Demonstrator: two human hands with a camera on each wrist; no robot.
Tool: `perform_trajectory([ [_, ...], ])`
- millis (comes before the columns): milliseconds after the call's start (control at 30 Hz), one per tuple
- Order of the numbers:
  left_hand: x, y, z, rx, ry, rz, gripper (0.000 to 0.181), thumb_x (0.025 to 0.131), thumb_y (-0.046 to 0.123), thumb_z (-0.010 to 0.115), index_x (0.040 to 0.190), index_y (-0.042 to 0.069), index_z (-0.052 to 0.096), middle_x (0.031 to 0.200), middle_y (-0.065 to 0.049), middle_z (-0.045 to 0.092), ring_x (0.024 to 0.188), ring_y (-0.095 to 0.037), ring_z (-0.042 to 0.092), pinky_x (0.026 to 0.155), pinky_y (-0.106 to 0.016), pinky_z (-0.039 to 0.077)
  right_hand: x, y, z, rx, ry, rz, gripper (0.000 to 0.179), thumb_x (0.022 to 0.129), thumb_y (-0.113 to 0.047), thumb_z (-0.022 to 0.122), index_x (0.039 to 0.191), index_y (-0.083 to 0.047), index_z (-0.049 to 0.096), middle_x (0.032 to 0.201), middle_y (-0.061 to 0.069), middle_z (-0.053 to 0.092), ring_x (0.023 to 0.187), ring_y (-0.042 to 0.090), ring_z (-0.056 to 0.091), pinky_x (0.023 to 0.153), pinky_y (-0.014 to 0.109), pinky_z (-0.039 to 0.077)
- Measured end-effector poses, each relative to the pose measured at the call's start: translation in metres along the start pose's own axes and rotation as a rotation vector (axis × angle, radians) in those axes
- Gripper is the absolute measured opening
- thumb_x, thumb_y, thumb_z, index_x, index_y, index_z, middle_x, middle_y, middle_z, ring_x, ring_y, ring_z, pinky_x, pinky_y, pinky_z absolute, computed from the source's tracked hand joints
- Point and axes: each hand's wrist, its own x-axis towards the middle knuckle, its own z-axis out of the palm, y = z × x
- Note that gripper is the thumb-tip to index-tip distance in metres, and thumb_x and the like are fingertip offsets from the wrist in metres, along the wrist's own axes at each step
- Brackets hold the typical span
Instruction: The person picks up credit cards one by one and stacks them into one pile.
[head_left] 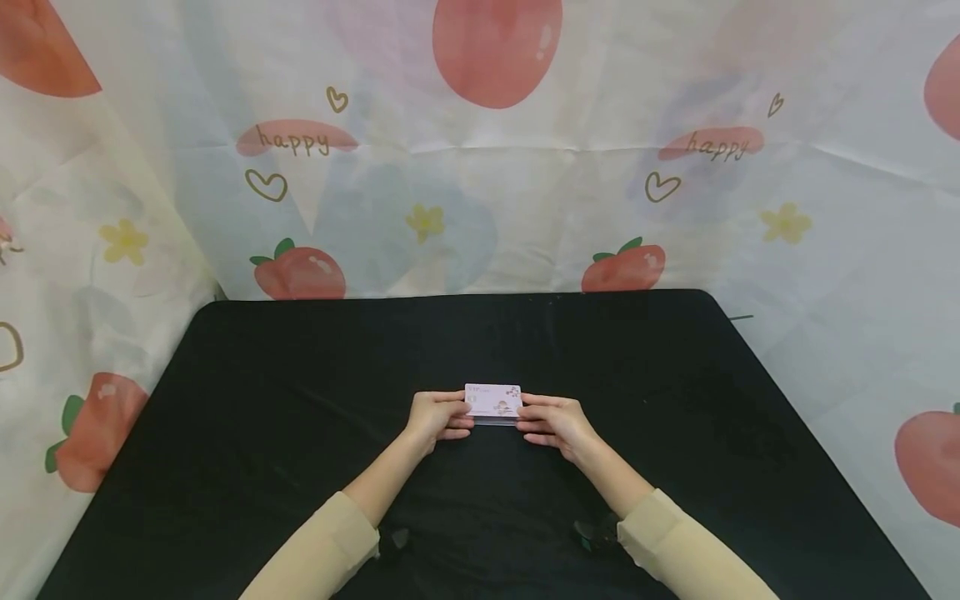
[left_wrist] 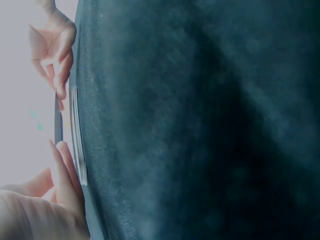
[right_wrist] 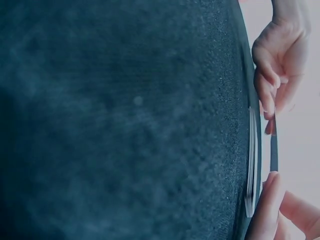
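Note:
A pale pink printed card (head_left: pixel 492 400) with "VIP" lettering and small flowers is held level between both hands. The left hand (head_left: pixel 437 418) pinches its left end between thumb and fingers. Gripping the opposite end in the same way is the right hand (head_left: pixel 558 423). In the left wrist view the held card (left_wrist: pixel 58 125) shows edge-on as a dark strip, raised over a thin stack of cards (left_wrist: pixel 79 140) lying on the black cloth. From the right wrist, the stack (right_wrist: pixel 251 165) sits beneath the card with a gap between them.
A black-covered table (head_left: pixel 495 342) spreads around the hands. Behind it and at the sides hangs a pale curtain (head_left: pixel 510 200) printed with fruit, hearts and "happy". Dark wrist devices (head_left: pixel 596 533) show beside the beige sleeves (head_left: pixel 690 542).

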Motion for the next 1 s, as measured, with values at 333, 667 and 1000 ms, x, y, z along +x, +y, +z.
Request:
perform_trajectory([
  [333, 0.0014, -0.0031, 0.0023, 0.066, 0.015, 0.048, 0.032, 0.08, -0.006, 0.062, 0.112, -0.008, 0.061, 0.064, -0.011, 0.065, 0.047, -0.011, 0.061, 0.048, -0.027, 0.055, 0.006, 0.0034, 0.0026, -0.079, 0.075, 0.018, 0.038, 0.08, -0.002, 0.065, 0.118, 0.002, 0.06, 0.077, 0.008, 0.069, 0.061, 0.015, 0.066, 0.054, 0.025, 0.056],
  [667, 0.0037, -0.0069, 0.0027, 0.07, 0.021, 0.051, 0.031, 0.079, -0.007, 0.063, 0.11, -0.009, 0.062, 0.065, -0.013, 0.065, 0.046, -0.012, 0.061, 0.048, -0.027, 0.055, 0.0062, 0.0043, 0.0051, -0.097, 0.099, 0.012, 0.036, 0.078, -0.001, 0.066, 0.113, 0.002, 0.063, 0.069, 0.007, 0.068, 0.052, 0.011, 0.063, 0.048, 0.022, 0.053],
  [1000, 0.0031, -0.0077, 0.0021, 0.083, 0.037, 0.056, 0.033, 0.079, -0.006, 0.064, 0.112, -0.006, 0.062, 0.066, -0.014, 0.066, 0.049, -0.015, 0.063, 0.049, -0.026, 0.055, 0.0059, 0.004, 0.0063, -0.104, 0.107, 0.017, 0.034, 0.078, -0.001, 0.066, 0.112, 0.002, 0.063, 0.07, 0.007, 0.068, 0.053, 0.011, 0.063, 0.048, 0.021, 0.053],
])
